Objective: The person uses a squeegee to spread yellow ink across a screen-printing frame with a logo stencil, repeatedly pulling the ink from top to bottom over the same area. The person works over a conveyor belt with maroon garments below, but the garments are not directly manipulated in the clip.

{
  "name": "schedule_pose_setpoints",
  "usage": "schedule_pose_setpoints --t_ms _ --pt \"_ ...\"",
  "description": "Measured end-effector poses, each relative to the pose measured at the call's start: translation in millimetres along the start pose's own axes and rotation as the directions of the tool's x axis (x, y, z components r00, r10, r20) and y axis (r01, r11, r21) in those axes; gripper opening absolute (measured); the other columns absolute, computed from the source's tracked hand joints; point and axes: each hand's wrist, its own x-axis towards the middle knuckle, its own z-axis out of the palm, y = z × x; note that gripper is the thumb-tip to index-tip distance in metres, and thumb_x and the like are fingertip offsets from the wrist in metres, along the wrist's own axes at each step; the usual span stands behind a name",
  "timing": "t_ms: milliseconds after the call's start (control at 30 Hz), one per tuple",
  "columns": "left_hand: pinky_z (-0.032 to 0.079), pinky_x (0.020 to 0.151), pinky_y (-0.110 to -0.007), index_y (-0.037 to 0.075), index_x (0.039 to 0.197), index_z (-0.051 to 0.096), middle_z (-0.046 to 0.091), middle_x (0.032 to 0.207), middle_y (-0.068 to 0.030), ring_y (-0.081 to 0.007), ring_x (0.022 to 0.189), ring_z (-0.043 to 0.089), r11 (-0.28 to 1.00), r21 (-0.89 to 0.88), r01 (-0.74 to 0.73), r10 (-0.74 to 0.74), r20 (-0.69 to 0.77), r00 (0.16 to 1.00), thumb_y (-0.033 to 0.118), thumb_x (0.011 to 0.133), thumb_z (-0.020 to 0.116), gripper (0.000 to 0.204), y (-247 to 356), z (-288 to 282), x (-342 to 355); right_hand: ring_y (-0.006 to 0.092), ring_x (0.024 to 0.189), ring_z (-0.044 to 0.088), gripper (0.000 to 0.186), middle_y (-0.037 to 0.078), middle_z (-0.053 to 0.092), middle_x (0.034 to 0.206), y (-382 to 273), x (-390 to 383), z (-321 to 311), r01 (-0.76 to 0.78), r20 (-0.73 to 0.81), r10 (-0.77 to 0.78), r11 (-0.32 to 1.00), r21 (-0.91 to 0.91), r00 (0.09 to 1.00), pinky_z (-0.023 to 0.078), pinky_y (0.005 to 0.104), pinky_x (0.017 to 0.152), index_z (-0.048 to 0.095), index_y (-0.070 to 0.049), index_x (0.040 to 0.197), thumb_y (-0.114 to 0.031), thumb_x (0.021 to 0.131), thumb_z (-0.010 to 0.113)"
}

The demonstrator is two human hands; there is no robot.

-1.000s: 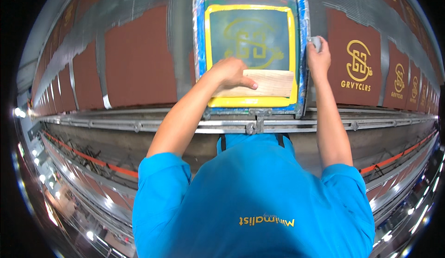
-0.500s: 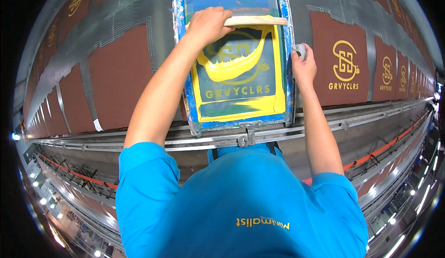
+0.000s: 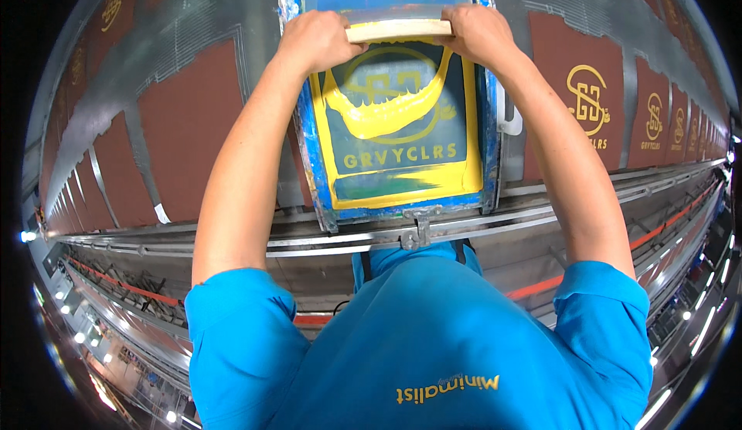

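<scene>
A wooden-handled squeegee (image 3: 399,30) lies across the far part of a screen-printing frame (image 3: 490,148). My left hand (image 3: 317,41) grips its left end, fingers wrapped over the wood. On its right end my right hand (image 3: 481,37) is closed in the same way. Thick yellow ink (image 3: 384,118) lies on the mesh in a curved band, nearer to me than the squeegee, with more along the mesh's sides and near edge. The squeegee's blade is hidden behind the handle and ink. Beneath the frame, the fabric is covered.
Brown fabric panels (image 3: 189,140) lie along the grey printing table on both sides; those to the right, such as the nearest panel (image 3: 590,105), bear a yellow print. A metal rail (image 3: 332,244) runs along the near edge, with a clamp (image 3: 418,227) at the frame. A grey-white handle (image 3: 510,117) juts from the frame's right side.
My right hand has left the handle at the frame's right side and taken hold of the squeegee's right end. My left hand stays on the left end.
</scene>
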Motion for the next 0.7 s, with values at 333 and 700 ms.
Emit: schedule_pose_setpoints --t_ms 333,700 --pt "0.06 0.084 -0.05 0.012 0.11 0.08 0.077 0.103 -0.0126 -0.0362 0.097 0.075 0.997 -0.071 0.043 -0.049 -0.086 0.995 0.038 0.079 0.081 0.039 31 42 -82 0.0325 0.091 0.071 0.023 0.009 0.071 0.092 -31 -76 39 0.022 -0.148 -0.017 0.999 0.031 0.989 0.058 0.0453 0.08 0.075 -0.01 0.097 -0.011 0.074 0.08" --pt "0.06 0.087 -0.048 0.007 0.126 0.07 0.069 0.109 -0.0128 -0.0362 0.104 0.07 0.985 -0.17 -0.008 0.001 -0.041 0.999 0.018 0.066 0.082 0.063 94 118 -260 0.0293 0.086 0.067 0.011 0.009 0.065 0.084 -109 -256 49 0.095 -0.177 -0.067 0.983 0.157 0.982 0.05 0.0408 0.076 0.066 -0.007 0.08 -0.009 0.072 0.073"
